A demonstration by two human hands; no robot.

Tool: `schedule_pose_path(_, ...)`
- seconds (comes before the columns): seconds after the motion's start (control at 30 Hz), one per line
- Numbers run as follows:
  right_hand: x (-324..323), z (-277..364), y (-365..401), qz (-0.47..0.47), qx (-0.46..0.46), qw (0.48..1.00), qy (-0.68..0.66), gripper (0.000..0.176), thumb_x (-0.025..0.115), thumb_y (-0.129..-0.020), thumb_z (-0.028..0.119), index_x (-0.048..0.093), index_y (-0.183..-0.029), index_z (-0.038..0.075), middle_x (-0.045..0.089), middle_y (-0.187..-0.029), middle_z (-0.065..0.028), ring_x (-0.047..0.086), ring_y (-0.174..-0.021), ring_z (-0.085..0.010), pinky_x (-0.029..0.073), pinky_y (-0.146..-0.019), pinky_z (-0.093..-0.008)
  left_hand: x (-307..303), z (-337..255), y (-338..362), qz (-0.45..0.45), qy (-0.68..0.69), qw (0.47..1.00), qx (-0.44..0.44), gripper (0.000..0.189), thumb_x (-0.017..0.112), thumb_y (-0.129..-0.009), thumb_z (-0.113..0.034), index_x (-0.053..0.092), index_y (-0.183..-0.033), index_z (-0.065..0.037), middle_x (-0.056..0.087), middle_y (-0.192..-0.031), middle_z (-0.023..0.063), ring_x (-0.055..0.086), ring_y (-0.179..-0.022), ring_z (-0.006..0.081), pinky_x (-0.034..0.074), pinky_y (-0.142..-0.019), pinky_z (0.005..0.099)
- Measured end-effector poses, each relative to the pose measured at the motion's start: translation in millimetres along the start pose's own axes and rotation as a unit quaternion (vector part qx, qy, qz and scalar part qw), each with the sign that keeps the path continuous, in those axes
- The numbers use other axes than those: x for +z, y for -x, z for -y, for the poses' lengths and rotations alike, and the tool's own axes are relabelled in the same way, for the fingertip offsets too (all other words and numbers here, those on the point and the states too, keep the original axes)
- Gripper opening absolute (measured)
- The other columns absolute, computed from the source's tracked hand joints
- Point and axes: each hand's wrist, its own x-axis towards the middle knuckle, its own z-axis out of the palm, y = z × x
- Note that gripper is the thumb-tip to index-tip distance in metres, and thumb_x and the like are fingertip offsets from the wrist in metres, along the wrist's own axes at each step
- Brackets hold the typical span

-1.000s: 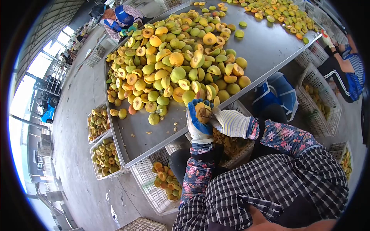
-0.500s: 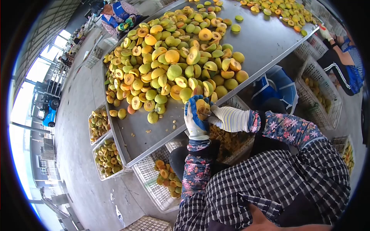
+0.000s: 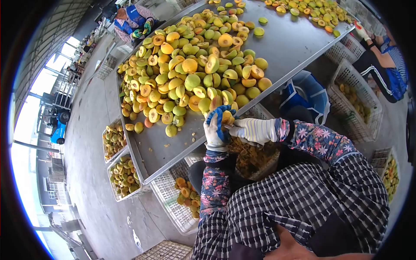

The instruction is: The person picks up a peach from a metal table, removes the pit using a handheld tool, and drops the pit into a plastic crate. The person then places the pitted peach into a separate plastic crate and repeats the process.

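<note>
My left hand [image 3: 215, 132], in a white glove with blue coating, is closed around a yellow peach half [image 3: 227, 118] at the front edge of the metal table. My right hand [image 3: 255, 131], in a striped knit glove, is closed on a small metal tool [image 3: 227, 126] whose tip is at the fruit; its handle is hidden in the fist. Just beyond my hands lies a heap of green-yellow peach halves [image 3: 190, 65], several with brown pit hollows facing up. Under my hands a crate [image 3: 266, 167] holds orange-brown scraps.
The steel table [image 3: 162, 158] has a raised rim. White crates of peach halves [image 3: 125, 173] stand along its left side, and another crate [image 3: 173, 201] is by my knees. A blue bucket [image 3: 310, 97] stands right. Co-workers sit at far left [image 3: 132, 21] and right [image 3: 385, 65].
Both hands have shifted slightly left in view, and the left hand has turned a little around the peach half. The tool stays at the fruit. The whole view has moved slightly.
</note>
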Motion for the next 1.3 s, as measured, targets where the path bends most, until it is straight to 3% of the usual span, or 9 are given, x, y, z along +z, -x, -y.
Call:
schedule_pose_path(0.17,-7.5,-14.4,3.7,0.176,0.081,0.925,-0.327,0.034,0.049,-0.101,0.046,0.052,-0.084,0.017,0.042,-0.059,0.0051,0.033,-0.042,-0.0058,0.025,-0.039,-0.0214,-6.7,-5.0,2.2,0.058,0.041,0.997,-0.032,0.038,0.049,-0.102,-0.029,0.061,-0.107,0.007,0.067,-0.105,0.0182,0.069,-0.095,0.0302,0.058,-0.083,0.0425)
schedule_pose_path(0.2,-8.6,-18.3,3.0,0.19,0.075,0.914,-0.351,0.034,0.049,-0.101,0.046,0.052,-0.084,0.016,0.04,-0.059,0.0051,0.032,-0.042,-0.0055,0.024,-0.039,-0.0211,-4.9,-12.9,-1.0,0.116,-0.168,0.971,0.127,0.043,0.049,-0.102,-0.034,0.062,-0.106,0.007,0.068,-0.101,0.0171,0.069,-0.093,0.0286,0.056,-0.085,0.042)
schedule_pose_path(0.47,-2.1,-23.3,15.8,0.168,0.061,0.899,-0.399,0.038,0.049,-0.1,0.047,0.055,-0.094,0.009,0.04,-0.058,0.0043,0.033,-0.04,-0.0058,0.023,-0.036,-0.0213,0.6,-6.9,-0.1,0.062,0.178,0.975,-0.118,0.025,0.057,-0.097,-0.014,0.066,-0.107,0.006,0.071,-0.099,0.0128,0.068,-0.092,0.0204,0.054,-0.083,0.0312)
schedule_pose_path(0.57,-3.7,-36.7,13.9,0.154,0.069,0.898,-0.407,0.041,0.049,-0.1,0.048,0.056,-0.1,0.007,0.041,-0.057,0.0039,0.037,-0.039,-0.0079,0.026,-0.037,-0.0224,9.1,-14.9,-4.3,0.034,0.086,0.985,-0.148,0.021,0.062,-0.094,-0.009,0.066,-0.108,0.006,0.071,-0.099,0.0111,0.068,-0.089,0.018,0.055,-0.079,0.0289)
schedule_pose_path(0.87,-2.9,-42.5,68.5,0.039,0.037,0.992,-0.117,0.043,0.048,-0.1,0.049,0.054,-0.104,0.007,0.046,-0.061,0.003,0.044,-0.047,-0.0075,0.035,-0.043,-0.023,-55.7,-61.4,25.4,-0.128,-0.124,0.981,-0.077,0.019,0.062,-0.092,-0.005,0.065,-0.109,0.004,0.069,-0.091,0.0054,0.061,-0.072,0.0091,0.049,-0.064,0.0213)
schedule_pose_path(0.93,-2.5,-71.9,62.6,-0.035,-0.056,0.987,0.147,0.037,0.052,-0.099,0.038,0.051,-0.109,0.002,0.06,-0.07,-0.0123,0.061,-0.065,-0.0282,0.047,-0.06,-0.0379,-90.6,-78.2,44.0,-0.205,-0.169,0.96,-0.087,0.02,0.064,-0.091,-0.005,0.067,-0.108,0.003,0.07,-0.093,0.0052,0.063,-0.076,0.0093,0.049,-0.068,0.0198)
schedule_pose_path(1.0,1.6,-75.9,60.0,-0.056,-0.049,0.943,0.324,0.04,0.056,-0.095,0.029,0.046,-0.121,-0.001,0.065,-0.09,-0.0275,0.062,-0.091,-0.0467,0.049,-0.08,-0.0487,-127.6,-105.9,64.8,-0.188,-0.491,0.833,-0.17,0.027,0.069,-0.087,-0.024,0.072,-0.103,-0.003,0.072,-0.096,0.0112,0.067,-0.083,0.02,0.052,-0.078,0.0299)
schedule_pose_path(1.1,5.1,-72.7,60.5,-0.067,-0.082,0.937,0.333,0.045,0.057,-0.095,0.028,0.043,-0.127,-0.001,0.065,-0.093,-0.0272,0.063,-0.092,-0.045,0.049,-0.08,-0.047,-154.7,-105.3,79.3,-0.19,-0.688,0.671,-0.198,0.043,0.07,-0.084,-0.032,0.066,-0.117,-0.004,0.068,-0.112,0.019,0.066,-0.1,0.034,0.051,-0.088,0.0383)
schedule_pose_path(1.3,10.9,-71.3,44.4,-0.08,-0.113,0.924,0.356,0.052,0.057,-0.093,0.026,0.04,-0.133,-0.003,0.065,-0.09,-0.0278,0.063,-0.089,-0.0448,0.05,-0.079,-0.0474,-85.1,-67.5,10.2,-0.074,-0.583,0.808,-0.047,0.052,0.07,-0.085,-0.034,0.061,-0.126,-0.004,0.065,-0.119,0.0172,0.063,-0.11,0.0332,0.049,-0.095,0.0389)
